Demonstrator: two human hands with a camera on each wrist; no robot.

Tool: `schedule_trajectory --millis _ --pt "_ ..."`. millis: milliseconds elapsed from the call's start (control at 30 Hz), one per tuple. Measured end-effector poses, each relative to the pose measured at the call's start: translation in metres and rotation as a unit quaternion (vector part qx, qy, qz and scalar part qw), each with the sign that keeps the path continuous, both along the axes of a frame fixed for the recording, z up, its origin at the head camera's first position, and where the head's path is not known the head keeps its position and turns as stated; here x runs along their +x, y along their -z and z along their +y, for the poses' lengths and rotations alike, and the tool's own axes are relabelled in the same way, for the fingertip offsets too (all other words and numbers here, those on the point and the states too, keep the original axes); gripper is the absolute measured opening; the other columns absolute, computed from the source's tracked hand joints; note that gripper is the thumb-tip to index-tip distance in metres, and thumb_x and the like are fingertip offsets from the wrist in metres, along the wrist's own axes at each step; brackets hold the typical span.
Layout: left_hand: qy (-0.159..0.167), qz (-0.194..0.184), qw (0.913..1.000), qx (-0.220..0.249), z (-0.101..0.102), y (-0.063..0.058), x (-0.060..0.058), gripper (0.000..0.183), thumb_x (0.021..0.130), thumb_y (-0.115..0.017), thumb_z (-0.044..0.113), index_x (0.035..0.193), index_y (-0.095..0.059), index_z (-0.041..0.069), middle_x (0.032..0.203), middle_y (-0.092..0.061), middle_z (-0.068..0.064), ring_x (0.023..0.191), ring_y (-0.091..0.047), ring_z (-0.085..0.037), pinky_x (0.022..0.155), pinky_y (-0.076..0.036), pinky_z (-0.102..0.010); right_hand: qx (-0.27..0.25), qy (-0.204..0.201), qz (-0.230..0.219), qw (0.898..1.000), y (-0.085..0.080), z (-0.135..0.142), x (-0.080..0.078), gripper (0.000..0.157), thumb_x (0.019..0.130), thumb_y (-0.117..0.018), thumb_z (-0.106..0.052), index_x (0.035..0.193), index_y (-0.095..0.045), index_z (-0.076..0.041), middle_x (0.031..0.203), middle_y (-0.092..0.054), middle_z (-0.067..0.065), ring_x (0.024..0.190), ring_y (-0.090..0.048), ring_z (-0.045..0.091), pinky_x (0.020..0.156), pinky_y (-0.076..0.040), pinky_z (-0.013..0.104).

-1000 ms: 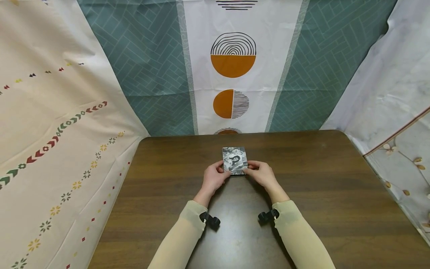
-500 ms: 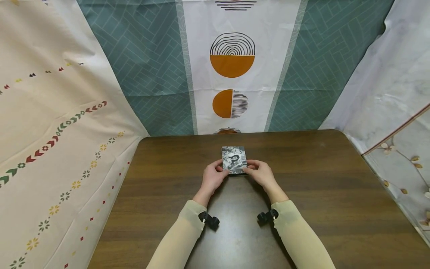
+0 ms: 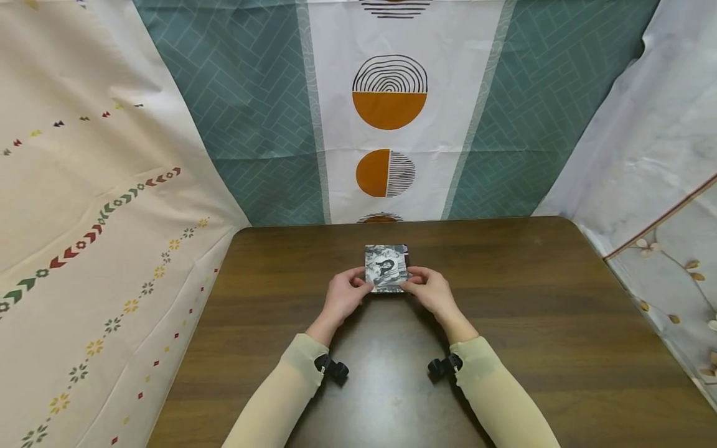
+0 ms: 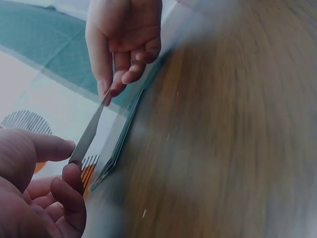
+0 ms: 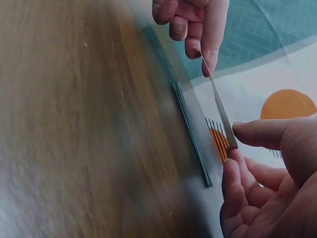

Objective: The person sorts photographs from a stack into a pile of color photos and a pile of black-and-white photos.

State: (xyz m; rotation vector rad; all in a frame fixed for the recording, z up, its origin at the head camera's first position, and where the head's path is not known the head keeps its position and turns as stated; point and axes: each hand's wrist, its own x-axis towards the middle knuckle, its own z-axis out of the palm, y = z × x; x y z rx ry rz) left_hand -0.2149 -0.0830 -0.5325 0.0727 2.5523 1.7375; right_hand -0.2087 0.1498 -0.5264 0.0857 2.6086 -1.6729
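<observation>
Two pale-yellow sleeves, the left sleeve [image 3: 280, 392] and the right sleeve [image 3: 497, 389], come in from the bottom of the head view, each with a small black wrist camera [image 3: 444, 367] at the cuff. Past them, at the middle of the frame, the left hand [image 3: 342, 295] and the right hand [image 3: 435, 292] face each other over a thin black-and-white picture card [image 3: 385, 269]. Each hand pinches one of its lower corners, thumb on the near face and fingertips behind. From the wrist views I can see the card held up and tilted, apart from a thin stack of sheets [image 5: 192, 134] beyond it. Under all this runs the brown wooden table [image 3: 252, 361], and beyond its far edge hangs a teal-and-white cloth [image 3: 252, 106], printed with orange half-circles at the top centre.
</observation>
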Motion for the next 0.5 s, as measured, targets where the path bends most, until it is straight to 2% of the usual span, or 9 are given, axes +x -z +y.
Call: schedule_trajectory --millis 333,500 --pt "0.047 -0.014 0.9986 -0.02 -0.035 -0.004 0.003 0.057 0.098 -0.078 0.019 0.149 -0.061 0.001 0.084 -0.071 -0.003 0.058 -0.061 -0.017 0.056 -0.05 -0.031 0.014 -0.045 -0.003 0.999 -0.005 -0.02 0.005 0.05 0.093 -0.083 -0.018 0.138 -0.07 0.0 0.1 -0.078 0.007 0.087 -0.065 0.017 0.073 -0.049 0.03" --pt "0.06 -0.015 0.9978 -0.022 -0.055 -0.006 0.004 0.059 0.099 -0.078 0.02 0.151 -0.059 0.0 0.084 -0.071 -0.003 0.058 -0.06 -0.018 0.054 -0.047 -0.031 0.017 -0.064 -0.009 0.998 -0.008 -0.032 0.006 0.053 0.092 -0.084 -0.02 0.139 -0.069 0.0 0.096 -0.078 0.003 0.084 -0.065 0.014 0.074 -0.049 0.031"
